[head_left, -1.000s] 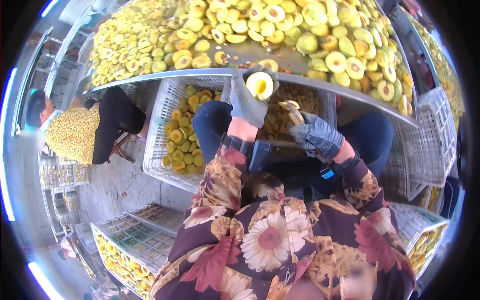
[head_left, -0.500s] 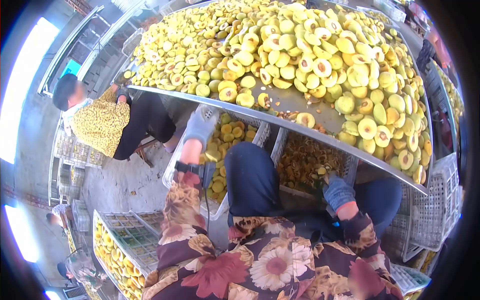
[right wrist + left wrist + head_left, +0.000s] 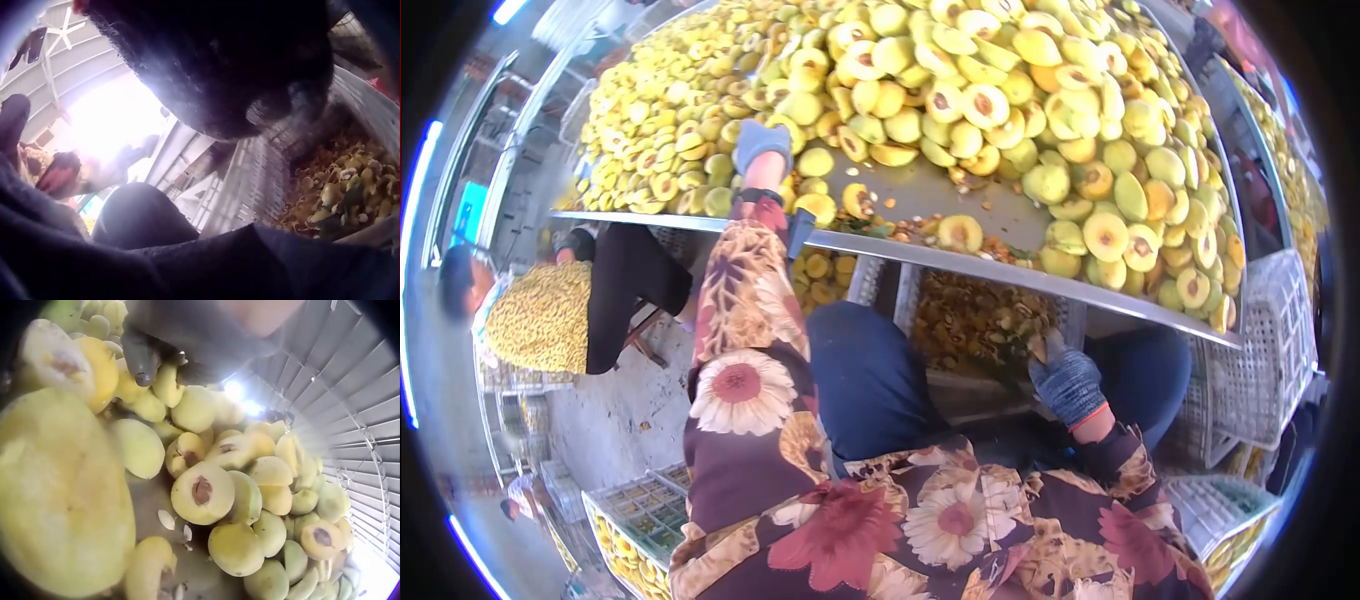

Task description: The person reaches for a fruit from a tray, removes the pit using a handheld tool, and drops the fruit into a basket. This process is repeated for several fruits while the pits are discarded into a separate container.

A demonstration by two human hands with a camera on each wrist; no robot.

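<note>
My left hand [image 3: 762,148], in a grey glove, reaches over the table edge onto a heap of halved yellow-green peaches [image 3: 880,95]. In the left wrist view its gloved fingers [image 3: 144,376] curl down around a peach half [image 3: 167,387] at the side of the heap. My right hand [image 3: 1068,384], in a grey knitted glove, stays low above my lap. It grips a small brownish hand tool [image 3: 1037,347], mostly hidden by the fingers. Just beyond it lies a crate [image 3: 907,300] of brown pits and scraps. In the right wrist view the hand is dark.
The metal table edge [image 3: 960,262] crosses over my knees. Under it, left of my knee, sits a crate of peach halves [image 3: 820,280]. White crates [image 3: 1265,350] stand at the right, and another [image 3: 635,510] lower left. Another person [image 3: 540,320] sits at the left.
A second ago my left hand held a peach half in front of me; it then went to the left crate and is now on the heap. My right hand has lowered slightly.
</note>
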